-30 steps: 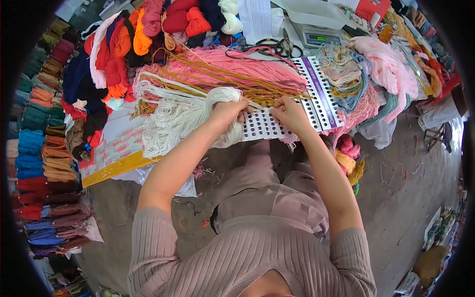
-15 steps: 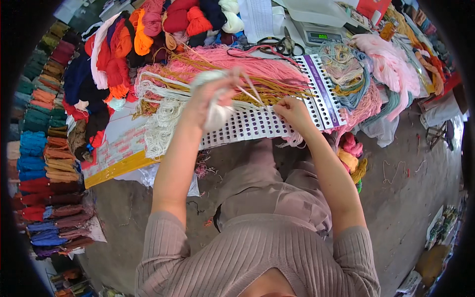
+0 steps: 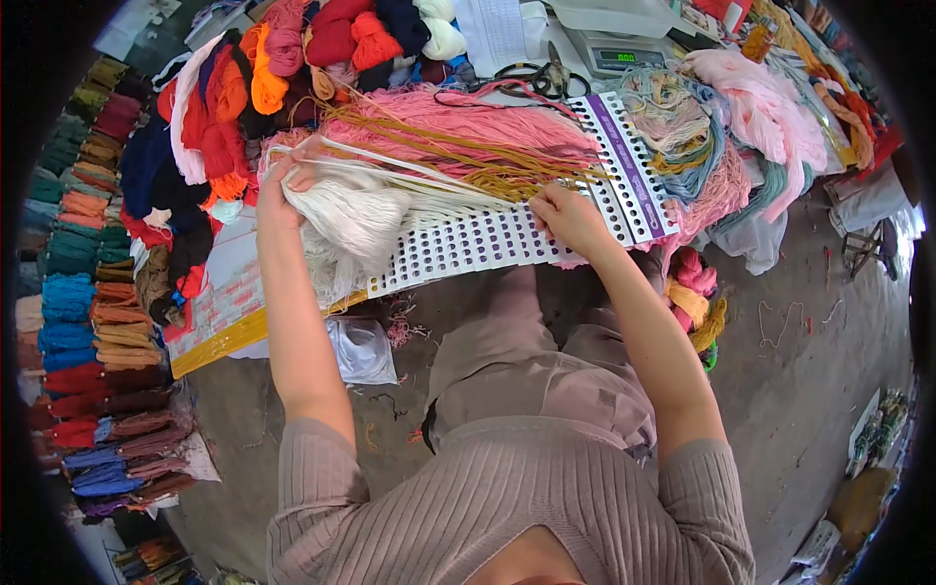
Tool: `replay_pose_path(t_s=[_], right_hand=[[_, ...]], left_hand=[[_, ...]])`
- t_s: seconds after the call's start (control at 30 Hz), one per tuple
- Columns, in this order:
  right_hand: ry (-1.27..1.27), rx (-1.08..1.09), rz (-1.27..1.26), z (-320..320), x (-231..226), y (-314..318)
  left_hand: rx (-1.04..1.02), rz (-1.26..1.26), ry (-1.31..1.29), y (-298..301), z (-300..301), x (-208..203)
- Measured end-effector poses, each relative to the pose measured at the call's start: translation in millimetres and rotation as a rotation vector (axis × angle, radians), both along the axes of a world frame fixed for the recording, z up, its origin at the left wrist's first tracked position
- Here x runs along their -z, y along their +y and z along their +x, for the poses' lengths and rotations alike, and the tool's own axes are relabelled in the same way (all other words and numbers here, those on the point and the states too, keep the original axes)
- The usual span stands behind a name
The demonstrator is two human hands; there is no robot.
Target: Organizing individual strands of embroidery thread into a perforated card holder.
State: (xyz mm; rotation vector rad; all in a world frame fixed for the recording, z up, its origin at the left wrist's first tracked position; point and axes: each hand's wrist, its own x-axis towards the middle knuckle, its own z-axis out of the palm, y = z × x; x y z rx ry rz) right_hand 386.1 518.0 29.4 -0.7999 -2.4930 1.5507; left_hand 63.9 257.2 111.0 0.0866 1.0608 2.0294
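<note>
My left hand (image 3: 291, 183) is closed on a loose hank of white yarn (image 3: 353, 216) at the left end of the table. White strands stretch from it across to my right hand (image 3: 565, 220), whose fingers pinch at the edge of a white card with rows of punched holes (image 3: 458, 248). What exactly the right fingertips hold is too small to make out, but white yarn runs up to them. Mustard yarn (image 3: 507, 177) and pink yarn (image 3: 439, 125) lie over the card, threaded toward its right part. A purple strip (image 3: 624, 161) marks the card's right end.
Behind the card lie black scissors (image 3: 546, 78) and a digital scale (image 3: 616, 57). Heaped skeins, with an orange one (image 3: 265, 73), fill the back left. Pale pink yarn (image 3: 756, 102) is piled at the right. Hanks of many colours (image 3: 68, 302) line the far left.
My left hand has swung left and down from near the card's middle, carrying the white yarn and drawing its strands out. The right hand stays at nearly the same place on the card.
</note>
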Motion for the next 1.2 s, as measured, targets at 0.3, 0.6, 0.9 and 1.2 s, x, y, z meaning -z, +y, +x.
replay_pose_path(t_s=[0.3,0.6,0.9,1.2], right_hand=[[0.479,0.161,0.175,4,-4,-55],[0.518,0.109,-0.598,13,-43,-79],[0.57,0.13,-0.807,24,-51,-83],[0.477,0.117,-0.71,27,-51,-85]], left_hand=[[0.261,-0.134,0.309,59,166,9],[0.528,0.142,-0.13,89,213,21],[0.281,0.036,-0.045,80,214,-3],[0.277,0.004,0.095,76,210,0]])
